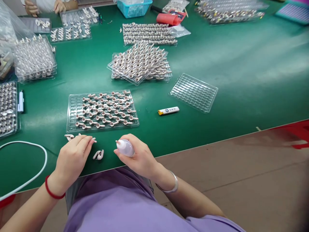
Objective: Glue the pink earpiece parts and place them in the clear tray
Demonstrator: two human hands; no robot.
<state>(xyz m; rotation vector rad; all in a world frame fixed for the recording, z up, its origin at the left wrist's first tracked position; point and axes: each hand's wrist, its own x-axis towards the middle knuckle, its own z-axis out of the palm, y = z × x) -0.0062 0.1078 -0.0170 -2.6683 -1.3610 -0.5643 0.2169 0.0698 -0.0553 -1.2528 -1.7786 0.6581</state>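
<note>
My right hand [141, 158] is closed around a small translucent squeeze bottle [125, 147] with its nozzle pointing left. My left hand [72, 156] rests at the table's near edge, its fingers pinched on a small white earbud-shaped part [70, 137]. Two more white parts [98, 155] lie loose on the green table [229, 74] between my hands. Just beyond my hands sits a clear plastic tray [72, 111] holding several rows of the same parts.
An empty clear tray [193, 92] and a white-and-yellow lighter [168, 111] lie to the right. Stacked filled trays [140, 62] stand behind, more trays at the left. A white cable [36, 146] curves at the near left. Another person's hands [44, 6] work at the far left.
</note>
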